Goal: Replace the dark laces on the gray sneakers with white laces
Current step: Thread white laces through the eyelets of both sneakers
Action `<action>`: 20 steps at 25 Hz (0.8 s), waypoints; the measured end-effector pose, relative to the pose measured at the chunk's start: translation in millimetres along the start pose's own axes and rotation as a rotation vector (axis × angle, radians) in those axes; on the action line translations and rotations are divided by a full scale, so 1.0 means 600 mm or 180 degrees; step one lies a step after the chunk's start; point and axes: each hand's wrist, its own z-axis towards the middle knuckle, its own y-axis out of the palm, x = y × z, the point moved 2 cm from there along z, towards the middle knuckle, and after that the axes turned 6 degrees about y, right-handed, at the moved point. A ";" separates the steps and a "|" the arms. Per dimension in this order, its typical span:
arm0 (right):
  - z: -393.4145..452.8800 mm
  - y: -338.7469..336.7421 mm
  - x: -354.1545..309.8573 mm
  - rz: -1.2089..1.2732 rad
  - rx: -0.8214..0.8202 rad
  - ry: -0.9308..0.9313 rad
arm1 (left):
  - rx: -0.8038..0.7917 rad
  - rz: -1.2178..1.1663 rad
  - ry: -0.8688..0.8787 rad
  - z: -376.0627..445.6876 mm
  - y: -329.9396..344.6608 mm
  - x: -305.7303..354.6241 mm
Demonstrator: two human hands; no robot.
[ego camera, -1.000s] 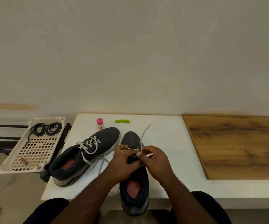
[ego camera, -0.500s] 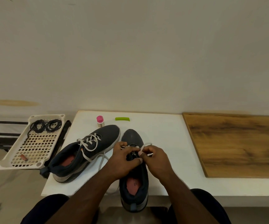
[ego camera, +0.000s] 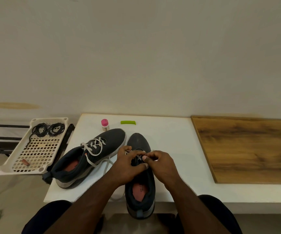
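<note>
A: Nearest the wearer is the right sneaker (ego camera: 140,191), heel hanging just over the edge of the white table (ego camera: 170,141), toe pointing away. Both hands meet over its eyelets. What are they holding?

B: The left hand (ego camera: 128,166) curls over the tongue with its fingers on the white lace (ego camera: 139,157); the right hand (ego camera: 161,163) pinches that lace between thumb and forefinger. Which eyelet it is at I cannot tell, the fingers cover it

A: So the step is threading. How would you do it well?

B: My judgement: brace the shoe with the left hand, feed the tip straight through, then pull the slack even on both sides. The loose tail (ego camera: 117,196) trailing off the table's near edge could snag

A: And farther out?

B: The left sneaker (ego camera: 92,156) lies just beside it, angled left, already wearing white laces, so the task looks over halfway. Behind the toes stand a small pink-capped bottle (ego camera: 105,124) and a green piece (ego camera: 128,122), both apart from the work. Off the table's left, a white perforated tray (ego camera: 16,166) holds the coiled dark laces (ego camera: 48,129). A wooden board (ego camera: 248,149) sits to the right. Nothing blocks the hands but their own fingers
</note>
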 end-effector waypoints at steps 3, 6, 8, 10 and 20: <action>0.004 -0.001 -0.004 0.0169 0.0296 -0.0016 | -0.0015 -0.0038 -0.0009 0.000 -0.001 -0.001; 0.001 0.003 -0.008 0.0275 0.0462 0.0024 | -0.0018 -0.0042 -0.0027 0.002 0.000 -0.003; -0.006 0.008 -0.020 0.0490 0.0508 -0.0117 | -0.0029 -0.0002 -0.0028 0.002 -0.001 -0.001; -0.013 -0.001 -0.035 0.0981 0.0758 -0.0434 | -0.0025 0.0044 -0.0051 0.003 -0.002 0.000; -0.009 -0.004 -0.020 0.0683 0.0422 -0.0147 | -0.0043 0.0015 -0.0100 0.000 -0.005 0.001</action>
